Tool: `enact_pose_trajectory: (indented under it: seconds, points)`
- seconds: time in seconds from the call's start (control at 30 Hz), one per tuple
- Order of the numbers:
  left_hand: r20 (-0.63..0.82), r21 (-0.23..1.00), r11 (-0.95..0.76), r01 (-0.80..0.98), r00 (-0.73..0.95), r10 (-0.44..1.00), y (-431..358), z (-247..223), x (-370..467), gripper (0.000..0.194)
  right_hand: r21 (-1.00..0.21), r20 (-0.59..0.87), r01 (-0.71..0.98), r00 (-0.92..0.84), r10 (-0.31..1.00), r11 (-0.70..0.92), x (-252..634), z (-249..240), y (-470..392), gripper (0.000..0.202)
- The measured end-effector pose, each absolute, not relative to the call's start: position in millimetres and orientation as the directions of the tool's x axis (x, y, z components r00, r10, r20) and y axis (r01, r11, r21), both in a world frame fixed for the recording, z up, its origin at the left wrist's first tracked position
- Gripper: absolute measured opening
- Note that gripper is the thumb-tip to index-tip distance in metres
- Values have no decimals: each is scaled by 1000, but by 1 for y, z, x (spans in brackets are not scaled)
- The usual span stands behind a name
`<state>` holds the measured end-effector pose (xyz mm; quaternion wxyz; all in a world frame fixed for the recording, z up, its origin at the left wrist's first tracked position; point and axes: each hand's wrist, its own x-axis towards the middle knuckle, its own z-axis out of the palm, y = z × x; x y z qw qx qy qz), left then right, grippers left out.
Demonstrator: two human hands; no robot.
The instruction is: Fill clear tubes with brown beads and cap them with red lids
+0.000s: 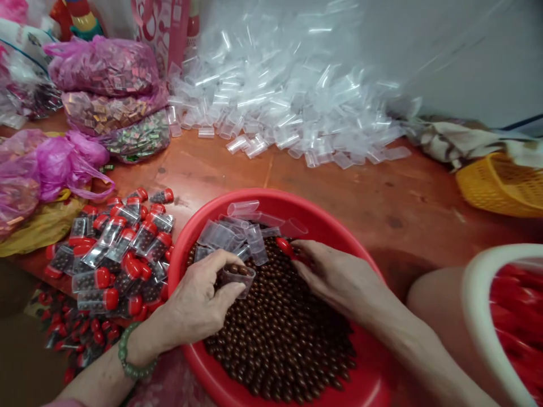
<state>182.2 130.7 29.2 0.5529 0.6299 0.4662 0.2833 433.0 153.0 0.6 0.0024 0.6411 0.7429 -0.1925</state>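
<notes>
Nearest the camera in the head view, two bare forearms [424, 350] reach over a round red plastic basin [360, 249], and the left hand [207, 294] has thumb and fingers closed round a clear flattened plastic tube [241, 287], glossy dark-brown balls [288, 339] at its mouth. To its right, the right hand [335, 268] pinches a small bright-red plastic cap [284, 246] in its fingertips. Below both grips, more balls spread thickly! Just beyond the left grip, loose clear tubes [220, 234]; left of it, a pile of red-capped filled tubes [114, 243]; well right of the right grip, a white-rimmed bucket [475, 282].
</notes>
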Motion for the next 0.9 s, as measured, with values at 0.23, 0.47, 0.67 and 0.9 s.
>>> enact_pose_trajectory:
  seconds: [0.23,0.47,0.67,0.9]
  points:
    - [-236,971,176,165,497,835,130,29,184,19,-949,-289,184,-181,940,-256,410,26,125,57]
    - [-356,915,404,-2,473,806,118,33,190,23,-997,-31,74,-19,999,-29,384,27,123,25]
    - [-342,885,449,-125,481,807,111,33,193,21,-966,187,187,24,982,180,384,30,118,5]
    - [-348,769,555,-318,520,780,115,29,189,40,-770,380,407,-325,866,491,387,33,107,22]
